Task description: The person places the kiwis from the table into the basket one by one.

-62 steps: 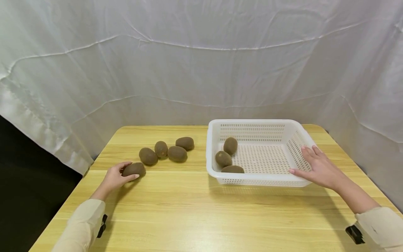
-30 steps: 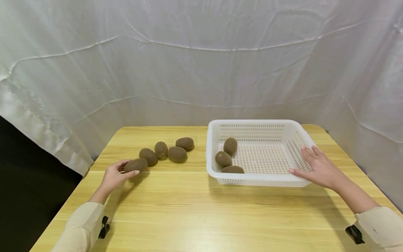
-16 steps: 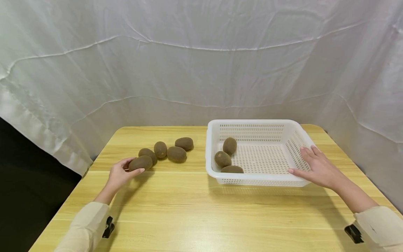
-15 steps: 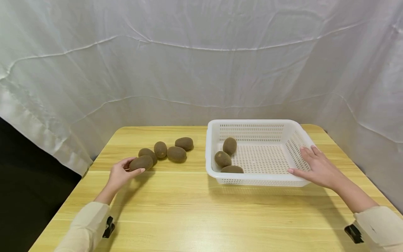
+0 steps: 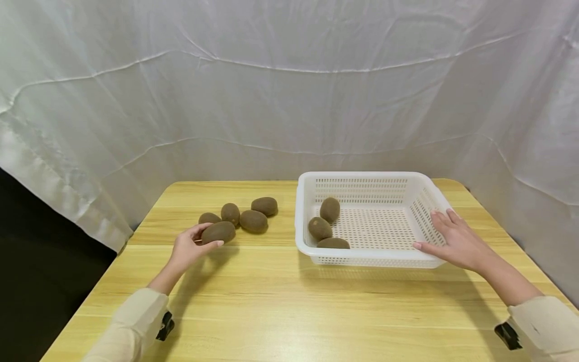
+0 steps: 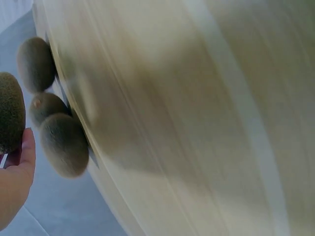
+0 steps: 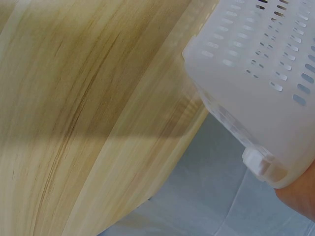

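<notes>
My left hand point(image 5: 189, 250) holds a brown fuzzy kiwi point(image 5: 219, 232) between thumb and fingers, above the table in front of the other kiwis. In the left wrist view this kiwi point(image 6: 10, 113) is cut off by the frame's edge. Partly behind it lies another kiwi point(image 5: 209, 217). On the right stands a white perforated plastic basket point(image 5: 366, 254), with 3 kiwis at its left end, among them an upright one point(image 5: 330, 209). My right hand point(image 5: 461, 245) rests spread over the basket's near right corner, fingers extended across the rim.
Several kiwis lie in a loose cluster on the wooden table point(image 5: 253, 301), including one point(image 5: 254, 221) facing the basket. A pale cloth curtain point(image 5: 289, 110) hangs behind the table. A dark area point(image 5: 45, 261) lies beyond the table's left edge.
My left hand has lifted the kiwi off the table and carried it rightward, where it now overlaps the cluster's leftmost kiwi in view. The right hand and basket stay put.
</notes>
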`<state>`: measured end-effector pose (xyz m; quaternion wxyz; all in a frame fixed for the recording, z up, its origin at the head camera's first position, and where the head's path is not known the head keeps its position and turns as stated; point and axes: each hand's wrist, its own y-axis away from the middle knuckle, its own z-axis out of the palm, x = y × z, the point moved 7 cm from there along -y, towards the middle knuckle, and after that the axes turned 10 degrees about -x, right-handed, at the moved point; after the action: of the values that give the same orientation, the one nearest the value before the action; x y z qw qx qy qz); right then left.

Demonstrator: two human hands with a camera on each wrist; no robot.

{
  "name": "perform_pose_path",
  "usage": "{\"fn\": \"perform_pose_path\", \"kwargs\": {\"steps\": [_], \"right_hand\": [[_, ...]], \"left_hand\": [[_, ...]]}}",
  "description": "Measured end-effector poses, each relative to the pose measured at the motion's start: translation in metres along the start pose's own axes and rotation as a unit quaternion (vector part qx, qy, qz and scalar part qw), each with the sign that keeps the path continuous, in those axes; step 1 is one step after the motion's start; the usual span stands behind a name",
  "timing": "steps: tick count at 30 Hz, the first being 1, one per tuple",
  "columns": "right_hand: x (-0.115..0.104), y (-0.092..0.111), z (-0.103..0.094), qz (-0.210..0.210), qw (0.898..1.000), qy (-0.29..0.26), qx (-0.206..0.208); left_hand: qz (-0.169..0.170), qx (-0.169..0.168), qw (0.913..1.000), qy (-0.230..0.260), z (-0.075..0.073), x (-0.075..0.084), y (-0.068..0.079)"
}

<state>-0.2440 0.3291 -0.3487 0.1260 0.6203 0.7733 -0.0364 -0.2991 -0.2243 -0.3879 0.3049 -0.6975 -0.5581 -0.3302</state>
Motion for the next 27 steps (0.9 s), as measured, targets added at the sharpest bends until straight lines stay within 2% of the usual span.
{"fn": "perform_pose_path", "kwargs": {"steps": [15, 27], "right_hand": [[0.0, 0.0, 0.0, -0.003, 1.0, 0.001, 0.001], [-0.001, 0.0, 0.0, 0.001, 1.0, -0.001, -0.004]], "left_hand": [[0.027, -0.017, 0.9993, 0.018, 0.026, 0.027, -0.003], [0.05, -0.05, 0.9967, 0.041, 0.045, 0.048, -0.005]]}}
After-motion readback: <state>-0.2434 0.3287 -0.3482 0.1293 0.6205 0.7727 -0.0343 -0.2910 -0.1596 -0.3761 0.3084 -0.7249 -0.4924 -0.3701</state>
